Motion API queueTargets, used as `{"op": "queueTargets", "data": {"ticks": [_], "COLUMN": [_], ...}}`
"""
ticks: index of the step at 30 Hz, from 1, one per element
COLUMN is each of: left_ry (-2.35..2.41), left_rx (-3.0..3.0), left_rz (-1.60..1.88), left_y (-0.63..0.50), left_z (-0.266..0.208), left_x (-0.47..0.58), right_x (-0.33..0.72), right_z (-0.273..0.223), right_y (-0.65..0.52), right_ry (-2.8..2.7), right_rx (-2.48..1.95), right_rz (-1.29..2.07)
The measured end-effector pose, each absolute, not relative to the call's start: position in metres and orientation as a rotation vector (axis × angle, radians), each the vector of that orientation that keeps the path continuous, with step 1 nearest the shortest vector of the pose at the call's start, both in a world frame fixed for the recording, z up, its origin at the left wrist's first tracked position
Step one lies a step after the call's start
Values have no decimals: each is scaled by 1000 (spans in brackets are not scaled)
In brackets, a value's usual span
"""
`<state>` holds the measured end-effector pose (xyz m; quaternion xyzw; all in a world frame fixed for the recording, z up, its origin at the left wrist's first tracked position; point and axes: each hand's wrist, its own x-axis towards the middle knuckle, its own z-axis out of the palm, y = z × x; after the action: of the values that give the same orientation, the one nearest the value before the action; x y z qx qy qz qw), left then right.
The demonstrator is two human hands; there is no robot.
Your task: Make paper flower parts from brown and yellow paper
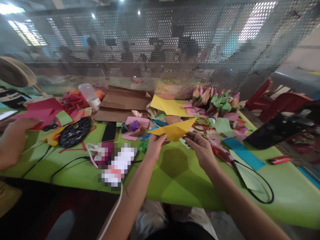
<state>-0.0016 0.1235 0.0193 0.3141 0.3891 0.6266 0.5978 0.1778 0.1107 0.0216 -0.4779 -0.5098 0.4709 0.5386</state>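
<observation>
A folded sheet of yellow-orange paper (175,130) is held up above the green table, its pointed corners to the left and upper right. My left hand (157,146) pinches its lower left edge between thumb and fingers. At its right side, my right hand (200,148) has its fingers closed at the edge. Below the paper, a shadow falls on the green tabletop (175,180). Close to my right hand lies a red glue gun (221,153) with a black cord. Green shiny ribbon (143,146) is beside my left hand.
A phone with a lit screen (120,166), a black phone (109,131) and a black coiled item (75,132) lie leftward. Behind are brown paper (125,103), yellow sheets (171,106) and paper cones (222,101). Another person's hand (15,140) rests at left. Blue paper strip (243,153) lies right.
</observation>
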Motion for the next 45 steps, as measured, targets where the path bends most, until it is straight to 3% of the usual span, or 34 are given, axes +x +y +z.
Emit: {"op": "queueTargets", "data": {"ticks": [6, 16, 24, 33, 45], "left_ry": [1005, 993, 1080, 1190, 1315], "left_rx": [787, 947, 1223, 1580, 1665], "left_rz": [1527, 1318, 1350, 1410, 1438], "left_y": [124, 123, 125, 117, 112], "left_z": [23, 23, 26, 21, 24], "left_x": [-2, -8, -15, -5, 1], "right_x": [179, 177, 182, 169, 169], "right_z": [22, 28, 27, 26, 23], "right_y": [110, 111, 107, 102, 103], "right_ry": [-1172, -1007, -1175, -1055, -1107], "right_rx": [-1173, -1076, -1147, -1103, -1147], "right_rz": [1064, 1127, 996, 1345, 1307]}}
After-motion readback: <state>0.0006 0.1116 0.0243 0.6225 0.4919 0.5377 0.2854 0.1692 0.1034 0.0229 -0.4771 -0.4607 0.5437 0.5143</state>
